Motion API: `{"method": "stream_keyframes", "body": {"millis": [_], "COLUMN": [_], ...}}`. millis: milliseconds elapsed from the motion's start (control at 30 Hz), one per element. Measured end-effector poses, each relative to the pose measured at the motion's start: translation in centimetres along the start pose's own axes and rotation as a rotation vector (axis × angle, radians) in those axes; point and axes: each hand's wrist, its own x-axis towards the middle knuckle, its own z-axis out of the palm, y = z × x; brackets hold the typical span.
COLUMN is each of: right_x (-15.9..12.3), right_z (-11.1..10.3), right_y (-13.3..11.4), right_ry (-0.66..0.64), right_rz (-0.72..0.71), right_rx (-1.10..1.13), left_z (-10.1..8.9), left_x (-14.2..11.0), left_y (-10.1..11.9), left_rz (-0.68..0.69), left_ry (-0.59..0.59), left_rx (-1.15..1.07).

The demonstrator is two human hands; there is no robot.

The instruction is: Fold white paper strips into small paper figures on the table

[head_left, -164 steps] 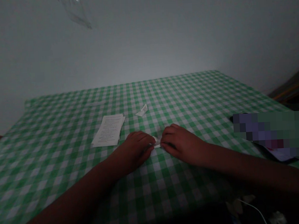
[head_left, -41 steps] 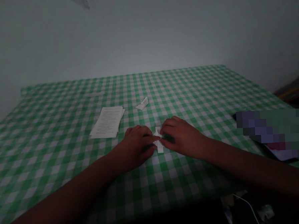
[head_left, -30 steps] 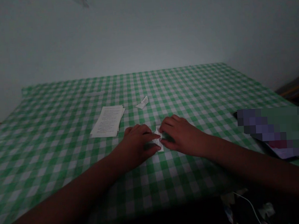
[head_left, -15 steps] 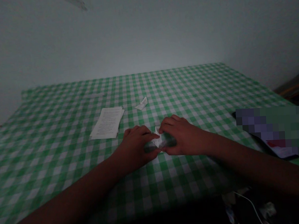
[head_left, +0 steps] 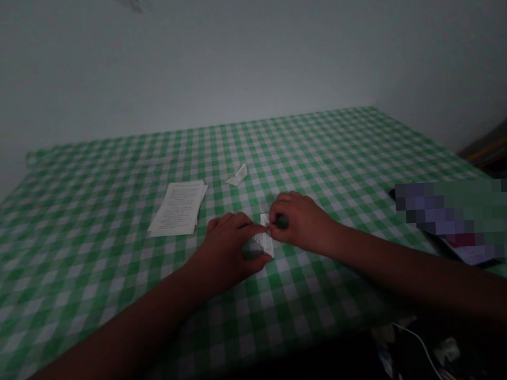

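A small folded piece of printed paper (head_left: 265, 244) lies on the checked tablecloth between my hands. My left hand (head_left: 228, 243) holds it from the left, forefinger on its upper part and thumb at its lower corner. On the paper's right edge, the thumb and fingertips of my right hand (head_left: 297, 219) are pinched together. Fingers cover part of the paper, so its full folded shape is hidden. Beyond the hands sits a small folded paper boat (head_left: 237, 175). To the left of it is a stack of printed paper sheets (head_left: 178, 209).
A green and white checked tablecloth (head_left: 320, 158) covers the table, which meets a plain wall (head_left: 246, 54) at the back. At the right lies a dark-edged device (head_left: 455, 225), its screen blurred out. Below the front edge, a white cable (head_left: 423, 345) hangs among dim clutter.
My right thumb has moved up from the paper's lower end to meet the fingertips in a pinch. My left hand stays nearly in place. The view has shifted slightly.
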Motion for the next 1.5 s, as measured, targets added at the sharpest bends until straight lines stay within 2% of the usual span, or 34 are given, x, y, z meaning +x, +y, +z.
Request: {"method": "stream_keyframes", "body": {"millis": [233,467,633,867,1167,1500], "right_x": [0.6,0.3,0.1,0.1,1.5,1.4], "right_z": [0.2,0.2,0.0,0.5,0.9,0.2], "right_y": [0.3,0.6,0.5,0.0,0.8,1.2], "right_ry": [0.036,0.034,0.002,0.032,0.116,0.126], "right_rz": [0.038,-0.078,-0.134,-0.052,0.078,0.079], "right_rx": [-0.020,-0.019,-0.010,-0.005,0.048,0.213], "left_z": [-0.1,-0.4,-0.1,-0.1,0.0,-0.1], "left_x": [-0.1,0.3,0.4,0.5,0.5,0.5], "left_y": [-0.1,0.5,0.1,-0.2,-0.2,-0.2], "left_rz": [0.015,0.008,-0.010,-0.001,-0.009,-0.022], "left_ry": [-0.005,-0.012,-0.018,-0.025,-0.017,-0.015], "left_rx": [0.017,0.025,0.058,0.046,0.037,0.013]}}
